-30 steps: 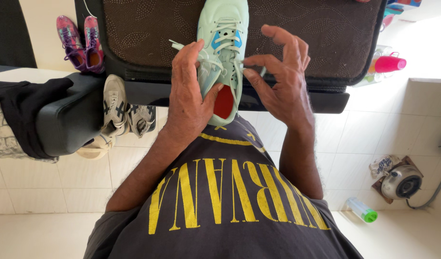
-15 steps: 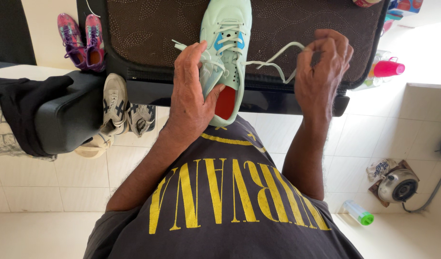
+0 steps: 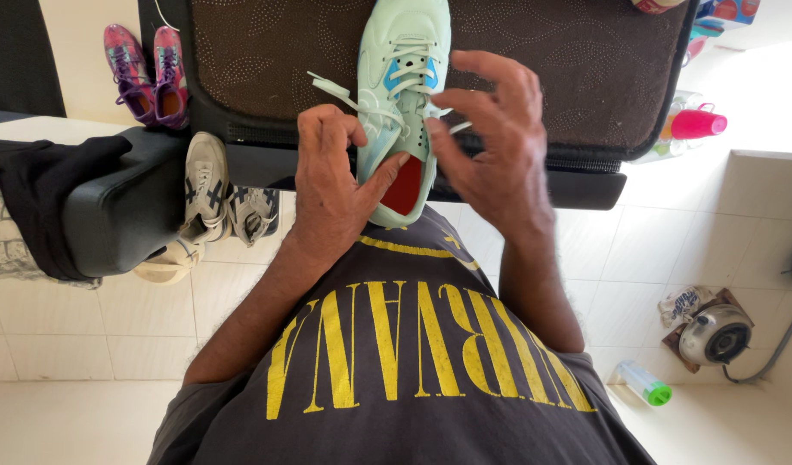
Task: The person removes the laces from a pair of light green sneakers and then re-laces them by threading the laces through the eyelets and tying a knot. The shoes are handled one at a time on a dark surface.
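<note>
Lacing is in hand: the mint-green leather sneaker with white laces (image 3: 405, 95) lies on the brown patterned cushioned table (image 3: 267, 60). The left hand (image 3: 331, 185) clamps the sneaker's heel opening; the right hand (image 3: 491, 142), fingers spread, pinches a lace beside it. Next, I judge, comes threading an eyelet. Right of the sneaker lies a pink cylindrical bottle (image 3: 697, 125).

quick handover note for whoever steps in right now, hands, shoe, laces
Left hand: grips the mint green lace-up sneaker at its opening, thumb by the red insole.
Right hand: fingers spread at the white laces, pinching near the top eyelets.
Sneaker lies on the dark brown padded bench, heel toward the person.
Done: lower eyelets laced. Left: lace ends loose, no knot.
</note>
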